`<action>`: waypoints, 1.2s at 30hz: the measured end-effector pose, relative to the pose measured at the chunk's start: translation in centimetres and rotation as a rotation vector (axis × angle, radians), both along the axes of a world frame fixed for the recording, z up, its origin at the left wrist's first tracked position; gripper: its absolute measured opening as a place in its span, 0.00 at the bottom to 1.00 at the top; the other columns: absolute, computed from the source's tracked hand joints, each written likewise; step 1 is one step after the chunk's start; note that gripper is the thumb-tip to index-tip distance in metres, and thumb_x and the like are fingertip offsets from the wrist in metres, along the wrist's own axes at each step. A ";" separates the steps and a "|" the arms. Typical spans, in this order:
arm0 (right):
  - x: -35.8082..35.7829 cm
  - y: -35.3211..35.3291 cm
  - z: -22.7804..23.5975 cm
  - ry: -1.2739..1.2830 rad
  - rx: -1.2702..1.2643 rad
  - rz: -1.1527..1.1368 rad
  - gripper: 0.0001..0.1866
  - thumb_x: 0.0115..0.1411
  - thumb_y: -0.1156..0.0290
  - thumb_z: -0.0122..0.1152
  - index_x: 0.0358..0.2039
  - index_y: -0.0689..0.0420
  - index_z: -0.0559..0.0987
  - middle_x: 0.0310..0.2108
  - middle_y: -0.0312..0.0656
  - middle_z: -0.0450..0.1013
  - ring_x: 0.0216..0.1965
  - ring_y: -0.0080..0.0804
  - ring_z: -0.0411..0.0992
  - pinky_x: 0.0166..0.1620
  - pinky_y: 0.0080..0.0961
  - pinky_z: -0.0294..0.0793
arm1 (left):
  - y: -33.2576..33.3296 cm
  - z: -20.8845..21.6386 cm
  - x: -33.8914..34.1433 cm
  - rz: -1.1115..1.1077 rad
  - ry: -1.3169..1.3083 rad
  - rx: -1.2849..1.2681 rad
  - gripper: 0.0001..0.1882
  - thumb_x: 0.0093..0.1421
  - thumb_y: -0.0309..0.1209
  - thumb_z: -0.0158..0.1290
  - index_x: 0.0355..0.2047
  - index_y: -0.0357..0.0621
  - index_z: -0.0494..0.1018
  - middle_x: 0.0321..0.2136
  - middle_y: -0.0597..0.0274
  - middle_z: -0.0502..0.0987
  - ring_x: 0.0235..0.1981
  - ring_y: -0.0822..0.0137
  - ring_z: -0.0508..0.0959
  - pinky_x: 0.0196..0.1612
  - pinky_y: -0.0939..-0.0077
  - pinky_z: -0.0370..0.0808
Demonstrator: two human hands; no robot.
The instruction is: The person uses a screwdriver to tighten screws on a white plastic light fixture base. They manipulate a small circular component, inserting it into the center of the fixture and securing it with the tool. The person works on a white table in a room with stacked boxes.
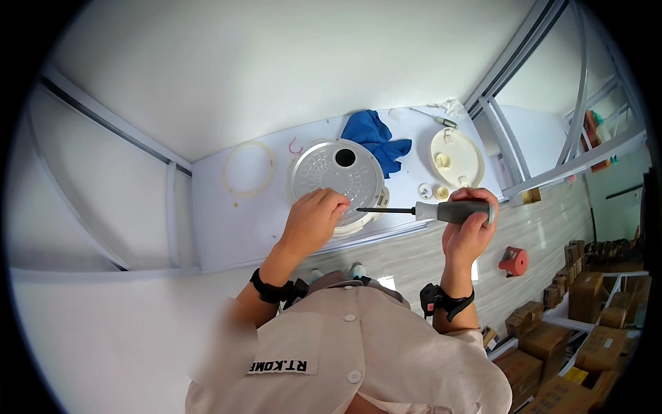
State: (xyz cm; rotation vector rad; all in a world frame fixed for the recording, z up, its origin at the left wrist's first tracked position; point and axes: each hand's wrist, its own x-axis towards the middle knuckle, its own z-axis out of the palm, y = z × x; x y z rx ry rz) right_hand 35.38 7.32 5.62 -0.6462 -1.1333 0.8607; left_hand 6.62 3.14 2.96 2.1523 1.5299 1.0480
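The right hand (465, 240) wraps its fingers round the screwdriver (425, 211); the left hand (312, 221) curls near the tip, whether gripping anything I can't tell.

Passage lies left of the silver plate (336, 181); blue cloth (376, 141) blocks its far right

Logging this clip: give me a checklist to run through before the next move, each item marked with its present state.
1. Right hand gripping the screwdriver by its handle: ok.
2. Left hand well away from the screwdriver's tip: not ok, its fingers are right beside it.
3. Tip touching the silver disc: cannot tell from this single view.
4. Anything pinched in the left hand: cannot tell, the curled fingers hide it.
5. Blue cloth off the disc's face: ok.
6. Second screwdriver away from both hands: ok, it lies beyond the cream lid.
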 end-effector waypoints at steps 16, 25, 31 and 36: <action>-1.3 1.2 -1.9 0.117 -0.060 0.071 0.27 0.69 0.50 0.68 0.51 0.60 0.71 0.43 0.49 0.77 0.46 0.36 0.76 0.55 0.36 0.77 | -0.2 -1.9 1.0 0.032 -0.416 0.053 0.06 0.66 0.18 0.59 0.42 0.38 0.82 0.36 0.57 0.85 0.34 0.67 0.83 0.37 0.75 0.79; -1.7 1.4 -1.8 0.116 -0.100 0.090 0.26 0.70 0.50 0.67 0.51 0.60 0.71 0.41 0.48 0.77 0.44 0.36 0.76 0.53 0.35 0.77 | -0.2 -1.6 0.9 -0.016 -0.371 0.052 0.08 0.65 0.18 0.61 0.43 0.39 0.83 0.36 0.56 0.84 0.33 0.65 0.83 0.35 0.75 0.80; -1.5 1.7 -2.2 0.127 -0.071 0.065 0.25 0.71 0.51 0.66 0.52 0.59 0.71 0.42 0.48 0.76 0.44 0.36 0.76 0.53 0.36 0.78 | 0.0 -1.7 0.8 0.007 -0.385 0.042 0.08 0.65 0.18 0.60 0.44 0.38 0.83 0.37 0.56 0.83 0.34 0.66 0.84 0.36 0.75 0.81; -1.6 1.7 -2.2 0.129 -0.071 0.078 0.25 0.71 0.52 0.66 0.52 0.59 0.71 0.42 0.48 0.76 0.45 0.36 0.76 0.54 0.37 0.78 | 0.0 -1.5 0.8 0.011 -0.381 0.042 0.08 0.66 0.17 0.59 0.44 0.38 0.83 0.37 0.56 0.83 0.34 0.67 0.83 0.35 0.76 0.80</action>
